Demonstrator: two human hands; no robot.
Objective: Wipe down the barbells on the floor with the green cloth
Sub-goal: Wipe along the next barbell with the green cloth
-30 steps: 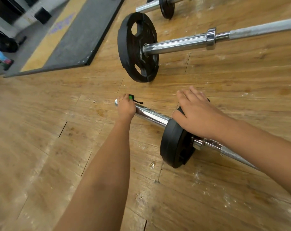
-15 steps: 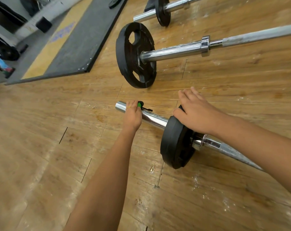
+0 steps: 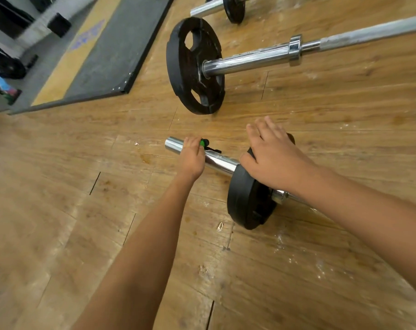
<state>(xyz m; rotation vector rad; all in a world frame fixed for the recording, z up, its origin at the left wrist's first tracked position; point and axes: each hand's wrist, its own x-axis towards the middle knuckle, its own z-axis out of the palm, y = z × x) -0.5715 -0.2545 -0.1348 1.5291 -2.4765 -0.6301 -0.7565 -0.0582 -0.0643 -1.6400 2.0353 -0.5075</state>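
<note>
The step seems to be wiping the near barbell (image 3: pixel 220 161): the left hand (image 3: pixel 192 158) grips the cloth (image 3: pixel 204 142) round its end, while the right hand (image 3: pixel 273 160) lies flat, fingers straight, on the plate (image 3: pixel 247 203). Next, slide the cloth toward the right hand.

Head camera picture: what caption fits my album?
Left hand holds a green cloth on the near barbell's sleeve; right hand rests on its black plate.
</note>
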